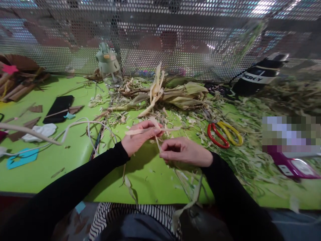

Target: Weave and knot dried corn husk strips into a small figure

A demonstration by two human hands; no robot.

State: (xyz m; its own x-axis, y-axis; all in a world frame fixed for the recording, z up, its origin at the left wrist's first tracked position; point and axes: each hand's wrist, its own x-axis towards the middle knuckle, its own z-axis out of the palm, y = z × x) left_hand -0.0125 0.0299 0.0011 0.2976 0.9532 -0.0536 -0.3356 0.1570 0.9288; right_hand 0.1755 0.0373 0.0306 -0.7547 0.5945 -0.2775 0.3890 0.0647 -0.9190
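Pale corn husk strips (173, 128) cross one another at the fingertips of my left hand (138, 136), which pinches them between thumb and fingers. One strip sticks out to the right, another lies across the thumb. My right hand (186, 151) is closed on a narrow husk strip (158, 144) that runs down from the crossing. Both hands are just above the green table. Behind them a figure of folded dried husk (155, 88) stands against a pile of husks (187, 95). Scissors (220, 132) with one red and one yellow handle lie to the right, their blades partly among scraps.
A black phone (59, 108), a white cable (75, 123) and a blue paper piece (23, 158) are on the left. A clear bottle (109, 67) and a black bottle (258, 75) stand by the perforated metal screen (155, 36). Shredded husk (240, 167) covers the right side.
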